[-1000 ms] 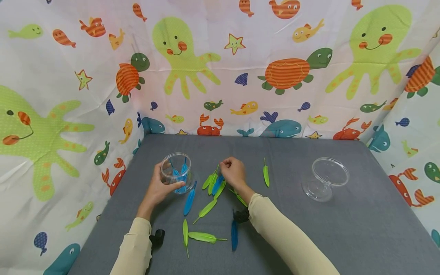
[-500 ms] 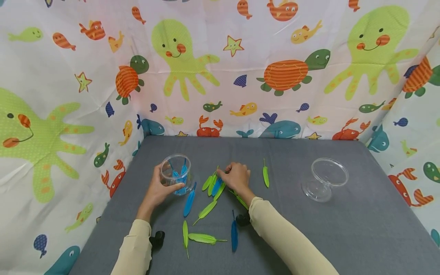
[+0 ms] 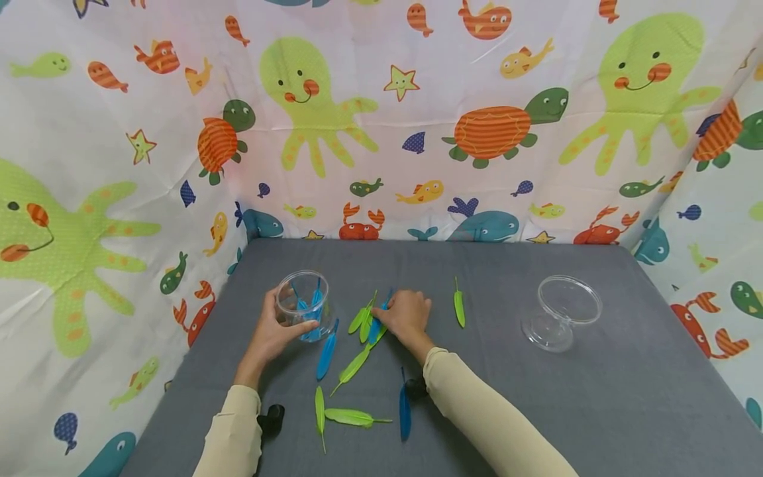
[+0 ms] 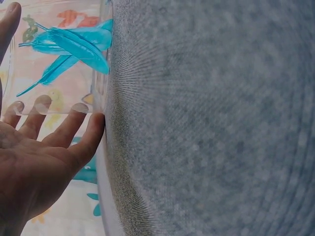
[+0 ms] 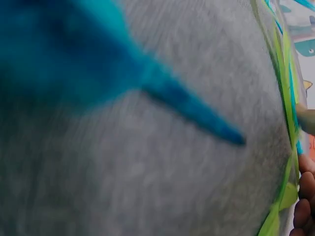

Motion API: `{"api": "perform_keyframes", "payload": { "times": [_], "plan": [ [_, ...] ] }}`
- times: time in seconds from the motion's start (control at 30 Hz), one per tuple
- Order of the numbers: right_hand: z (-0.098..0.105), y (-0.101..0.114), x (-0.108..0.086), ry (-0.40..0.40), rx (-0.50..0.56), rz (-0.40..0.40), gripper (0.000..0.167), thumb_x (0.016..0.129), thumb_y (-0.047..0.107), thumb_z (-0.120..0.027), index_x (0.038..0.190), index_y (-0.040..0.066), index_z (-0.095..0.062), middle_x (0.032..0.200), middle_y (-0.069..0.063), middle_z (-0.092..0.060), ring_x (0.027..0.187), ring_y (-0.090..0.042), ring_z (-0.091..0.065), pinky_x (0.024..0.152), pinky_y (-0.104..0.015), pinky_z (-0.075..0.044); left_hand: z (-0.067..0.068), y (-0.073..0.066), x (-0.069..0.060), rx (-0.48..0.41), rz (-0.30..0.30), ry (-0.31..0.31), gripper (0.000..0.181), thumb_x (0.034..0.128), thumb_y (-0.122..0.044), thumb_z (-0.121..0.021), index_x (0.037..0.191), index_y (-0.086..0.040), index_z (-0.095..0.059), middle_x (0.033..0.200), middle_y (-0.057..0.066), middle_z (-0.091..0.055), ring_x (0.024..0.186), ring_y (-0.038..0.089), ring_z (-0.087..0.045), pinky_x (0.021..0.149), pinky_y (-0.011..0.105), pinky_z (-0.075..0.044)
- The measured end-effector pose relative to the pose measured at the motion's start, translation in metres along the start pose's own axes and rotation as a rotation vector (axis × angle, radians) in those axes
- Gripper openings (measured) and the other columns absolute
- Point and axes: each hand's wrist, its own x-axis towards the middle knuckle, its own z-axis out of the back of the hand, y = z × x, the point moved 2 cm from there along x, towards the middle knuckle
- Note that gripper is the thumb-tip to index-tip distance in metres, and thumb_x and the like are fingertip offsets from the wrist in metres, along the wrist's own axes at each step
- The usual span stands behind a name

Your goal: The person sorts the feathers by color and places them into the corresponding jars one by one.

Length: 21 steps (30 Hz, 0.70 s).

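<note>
Three blue feathers (image 4: 74, 46) leaned inside the jar (image 3: 303, 303), which my left hand (image 3: 275, 333) gripped upright on the table (image 3: 489, 397), thumb across its near side. My right hand (image 3: 406, 318) was down at another blue feather (image 3: 375, 331) lying among green feathers (image 3: 359, 320), thumb and fingertips near its quill end; I could not tell whether they had closed on it. A light pinch on the quill alone seemed best, since the vane would probably crumple and the green ones lay close enough to cling. A slow, straight lift suited it, while the jar needed only gentle steadying, clear of the loose feather (image 3: 326, 352) close by its foot.
</note>
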Motion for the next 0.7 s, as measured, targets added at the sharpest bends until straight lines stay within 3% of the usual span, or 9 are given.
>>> {"api": "perform_keyframes", "payload": {
  "times": [0.17, 0.43, 0.7],
  "plan": [
    [0.0011, 0.0052, -0.0027, 0.008, 0.025, 0.008, 0.06, 0.08, 0.042, -0.086, 0.042, 0.018, -0.046, 0.045, 0.004, -0.036, 0.065, -0.023, -0.052, 0.076, -0.045, -0.038, -0.0002, -0.0004, -0.0017, -0.003, -0.003, 0.003, 0.107, 0.078, -0.036, -0.09, 0.158, -0.025, -0.019, 0.165, 0.008, -0.029, 0.147, 0.039, -0.039, 0.114, 0.066, -0.034],
    [0.0012, 0.009, -0.0037, 0.066, 0.051, -0.023, 0.042, 0.085, 0.034, -0.082, 0.051, 0.019, -0.061, 0.052, 0.006, -0.057, 0.061, -0.017, -0.055, 0.082, -0.048, -0.042, 0.0005, -0.0005, -0.0022, -0.001, -0.003, 0.006, 0.108, 0.0793, -0.035, -0.089, 0.159, -0.026, -0.017, 0.166, 0.008, -0.029, 0.148, 0.039, -0.039, 0.114, 0.066, -0.035],
    [-0.0018, 0.0006, 0.0007, 0.08, 0.164, -0.021, 0.051, 0.091, 0.022, -0.066, 0.047, 0.022, -0.041, 0.045, 0.007, -0.034, 0.05, -0.018, -0.041, 0.079, -0.046, -0.036, -0.0013, -0.0018, -0.0012, -0.001, -0.014, 0.0, 0.106, 0.0793, -0.033, -0.089, 0.158, -0.026, -0.019, 0.165, 0.008, -0.029, 0.147, 0.04, -0.039, 0.113, 0.065, -0.036]
  ]
}}
